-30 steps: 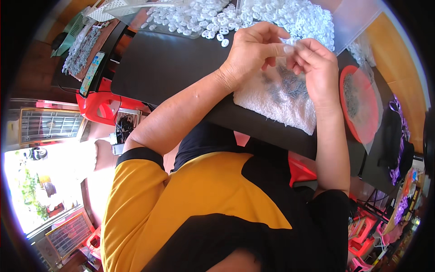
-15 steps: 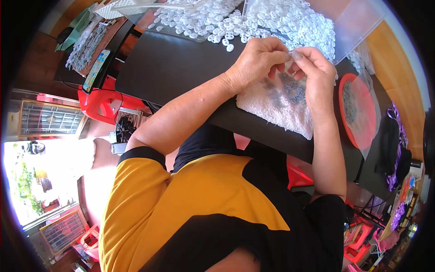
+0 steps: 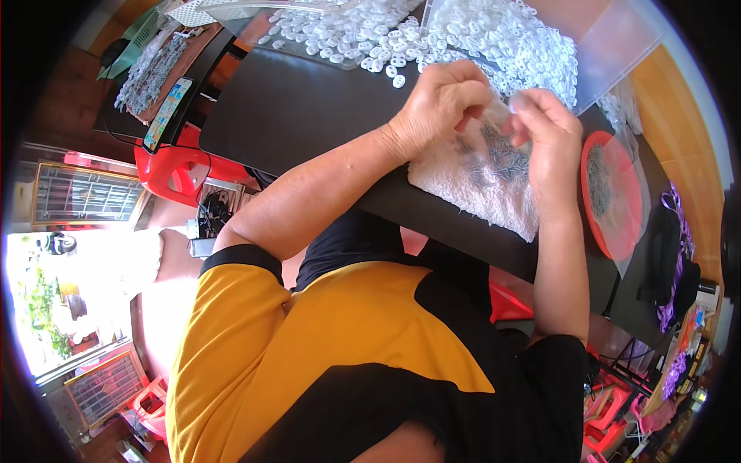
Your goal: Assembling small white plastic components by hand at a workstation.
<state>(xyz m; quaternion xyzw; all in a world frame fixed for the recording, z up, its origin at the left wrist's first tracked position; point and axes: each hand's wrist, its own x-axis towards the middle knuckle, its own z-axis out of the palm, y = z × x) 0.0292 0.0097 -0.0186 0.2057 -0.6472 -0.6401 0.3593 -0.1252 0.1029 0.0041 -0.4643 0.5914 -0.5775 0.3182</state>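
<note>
Both hands are raised over a pale towel [image 3: 471, 191] near the table's front edge. On the towel lies a heap of small, thin grey metal pieces [image 3: 505, 163]. My left hand [image 3: 448, 100] is closed, its thumb against curled fingers; whatever it may hold is hidden. A short gap away, my right hand [image 3: 549, 131] pinches thumb and fingers together, with something too small and blurred to name at the tips. Just beyond the hands, many white oval pieces [image 3: 502, 46] with two holes each are piled up, and a few loose ones [image 3: 398, 80] lie on the dark table [image 3: 270, 100].
Right of my right hand is a red round tray [image 3: 598, 231] of grey pieces, partly under a clear plastic sheet [image 3: 629, 193]. At left, a phone [image 3: 167, 116] leans by a bundle of strung grey pieces [image 3: 147, 85]. A red stool [image 3: 166, 170] stands below it.
My hands, whose fingertips met half a second ago, have come apart. My right hand has shifted slightly right and down; my left has barely moved.
</note>
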